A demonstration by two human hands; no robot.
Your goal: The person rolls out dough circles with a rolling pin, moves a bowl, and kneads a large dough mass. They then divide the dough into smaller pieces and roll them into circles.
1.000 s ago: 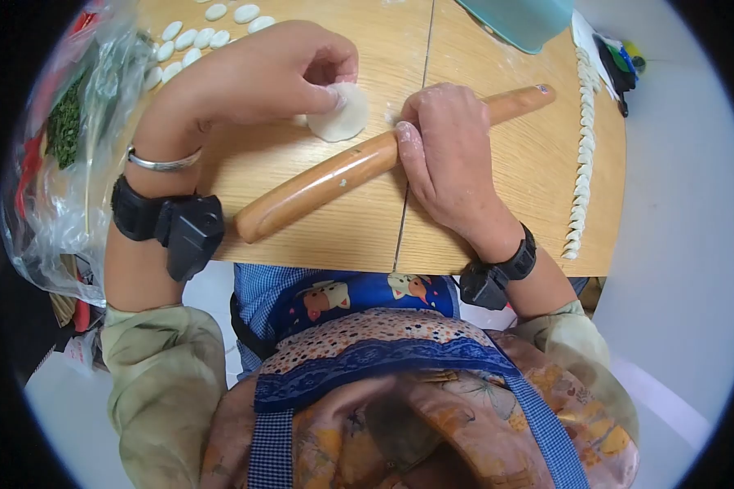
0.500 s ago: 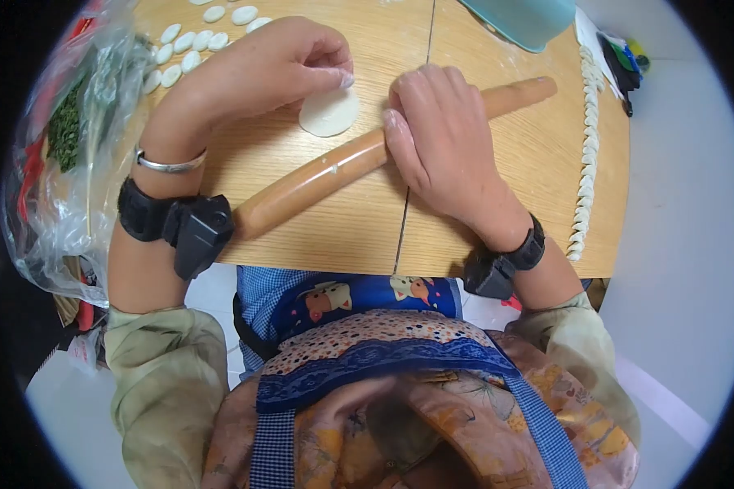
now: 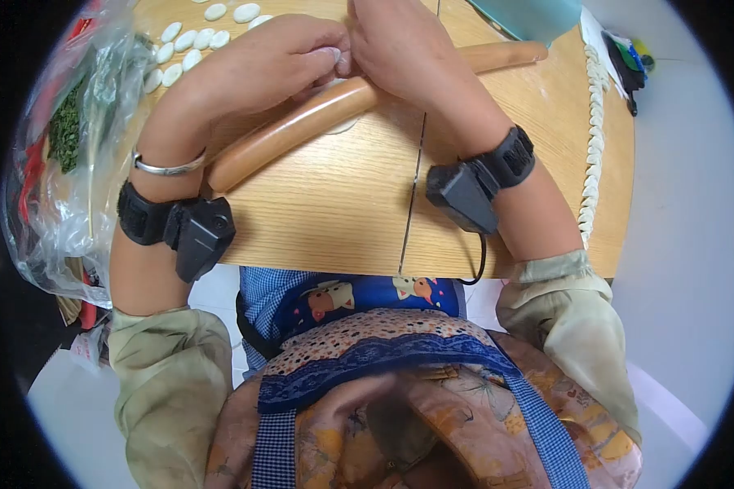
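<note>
Dough round (image 3: 345,127), where do you find it now?

It lies on the wooden table (image 3: 326,224), partly under the rolling pin (image 3: 289,129). I am watching from far away through the head camera, so I will go from left to right.

Please do. What is at the far left?

I see a clear plastic bag (image 3: 98,171), and green leaves (image 3: 65,126) show through it. Near the bag, small dough pieces (image 3: 186,40) lie in a loose group.

And the left hand?

The left hand (image 3: 298,61) is just above the pin in my view. Its fingers are curled and rather narrow. Whether they hold the edge of the round, I cannot tell, because the hand covers this place. Below it come a silver bracelet (image 3: 169,170) and a black strapped device (image 3: 202,240).

And in the middle?

The pin lies slantwise, its left end lower. The right hand (image 3: 395,41) reaches across it. Its fingers are hidden from me, so I cannot tell if they are wide or narrow.

At the right?

One teal container (image 3: 538,16) shows partly, and then a long row of overlapping dough pieces (image 3: 594,147) along the table's edge.
</note>
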